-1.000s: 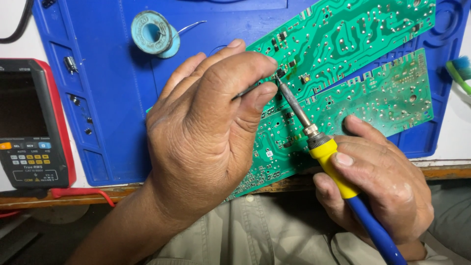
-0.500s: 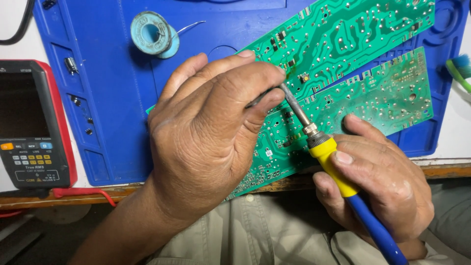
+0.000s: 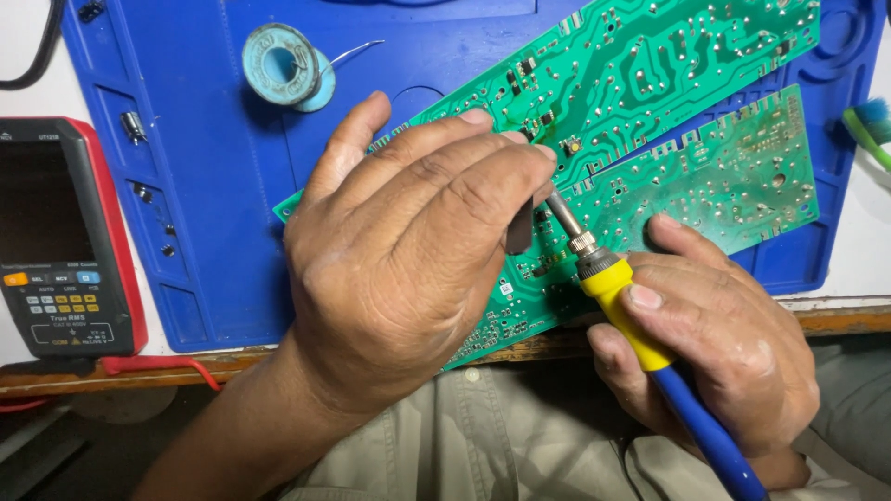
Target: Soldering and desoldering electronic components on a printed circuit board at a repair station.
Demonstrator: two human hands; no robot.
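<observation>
**Iron tip on the board, under my left fingertips**

Right hand (image 3: 715,362) is clamped round the soldering iron (image 3: 640,343), fingers wrapped on the yellow collar, thumb on top. Blue handle runs back down and to the right, toward my lap. Metal shaft points up and to the left, so the iron's long axis is a diagonal from lower right to upper left.

Tip end vanishes behind my left fingers, so exact contact spot on the board: can't tell.

Left hand (image 3: 418,269) arches over the near end of the long green circuit board (image 3: 650,65), fingers curled together, with something small and dark pinched at the fingertips. Too hidden to say what it is. Left hand sits up and left of the iron grip and is the one nearer the joint; right hand is back at the table edge.

The board lies diagonal on the blue work mat (image 3: 213,186), low end by my left hand, high end at top right. A second, paler board (image 3: 733,176) lies just beside it, touching along its lower edge.

Around: solder spool (image 3: 283,65) on the mat, well apart from both hands. Multimeter (image 3: 65,241) off the mat at far left. Green brush (image 3: 868,125) at right edge.
</observation>
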